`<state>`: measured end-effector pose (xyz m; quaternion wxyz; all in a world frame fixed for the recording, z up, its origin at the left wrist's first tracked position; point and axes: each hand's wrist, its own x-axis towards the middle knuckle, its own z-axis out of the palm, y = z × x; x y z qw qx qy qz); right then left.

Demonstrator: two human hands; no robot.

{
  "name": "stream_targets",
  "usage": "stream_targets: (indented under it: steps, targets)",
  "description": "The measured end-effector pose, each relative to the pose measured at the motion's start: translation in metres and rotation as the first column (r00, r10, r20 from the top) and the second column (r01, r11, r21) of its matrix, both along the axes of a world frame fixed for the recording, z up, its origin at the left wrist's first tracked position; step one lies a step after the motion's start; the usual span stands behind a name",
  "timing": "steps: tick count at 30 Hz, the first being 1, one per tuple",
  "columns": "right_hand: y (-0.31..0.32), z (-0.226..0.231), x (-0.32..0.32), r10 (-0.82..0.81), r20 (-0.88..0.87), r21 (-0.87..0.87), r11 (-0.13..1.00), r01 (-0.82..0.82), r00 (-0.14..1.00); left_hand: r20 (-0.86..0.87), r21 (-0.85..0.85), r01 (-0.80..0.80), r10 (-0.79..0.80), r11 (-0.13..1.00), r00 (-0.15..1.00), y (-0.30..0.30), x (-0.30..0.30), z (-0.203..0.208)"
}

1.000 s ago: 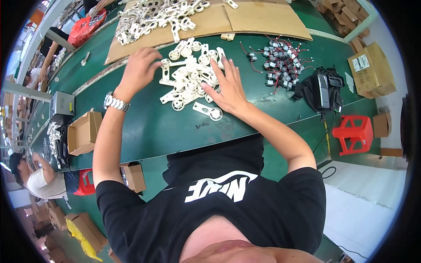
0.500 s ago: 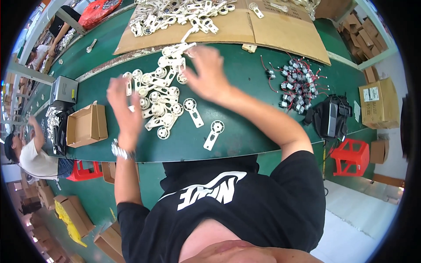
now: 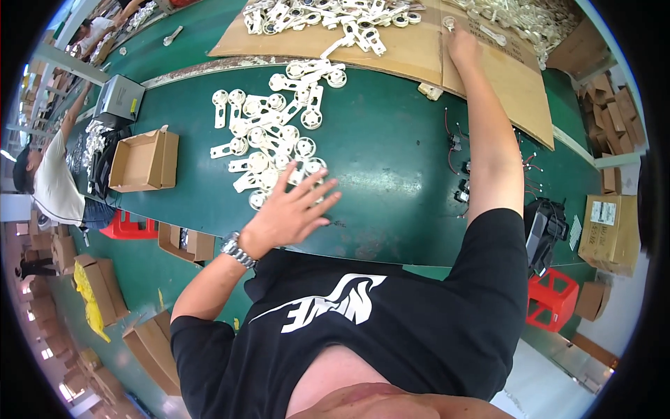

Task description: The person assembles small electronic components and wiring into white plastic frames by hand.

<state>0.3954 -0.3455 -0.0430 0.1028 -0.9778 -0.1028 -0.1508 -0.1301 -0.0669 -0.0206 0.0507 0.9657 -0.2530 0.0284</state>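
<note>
A heap of white plastic parts (image 3: pixel 257 133), each with a spoked ring and a flat arm, lies on the green bench left of centre. My left hand (image 3: pixel 293 209) is open, fingers spread, over the near end of this heap, and hides some of the parts there. My right hand (image 3: pixel 462 49) is stretched far forward onto the flattened cardboard (image 3: pixel 412 52). Its fingers are closed on the arm of a single white plastic part (image 3: pixel 449 23), whose ring shows beyond the fingertips. Another white plastic part (image 3: pixel 493 35) lies right of that hand.
More white parts (image 3: pixel 328 17) are piled on the cardboard. Small motors with red wires (image 3: pixel 462 190) lie partly behind my right forearm. An open cardboard box (image 3: pixel 143 162) and a grey metal box (image 3: pixel 118 98) stand at left, a black bag (image 3: pixel 544 230) at right. Another person (image 3: pixel 56 185) works at far left.
My right hand has gone from the heap to the far cardboard and a part there. The left hand has moved right and nearer. Two loose parts no longer lie apart from the heap.
</note>
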Motion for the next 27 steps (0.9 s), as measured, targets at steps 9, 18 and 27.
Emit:
stream_targets:
  steps: [9,18,27]
  targets:
    - [-0.023,0.027,-0.049,-0.022,0.066,0.171,0.985,0.010,0.998,0.192,-0.115,-0.121,0.142,0.986,0.971,0.063,-0.002,0.003]
    - [0.068,0.024,-0.287,0.390,0.101,0.488,0.782,-0.387,0.915,0.418,-0.173,-0.094,0.159,0.980,0.895,0.078,-0.014,-0.006]
    - [0.092,-0.012,-0.362,0.273,0.040,0.679,0.698,-0.226,0.961,0.097,-0.680,-0.118,0.249,0.723,0.964,-0.001,0.036,0.007]
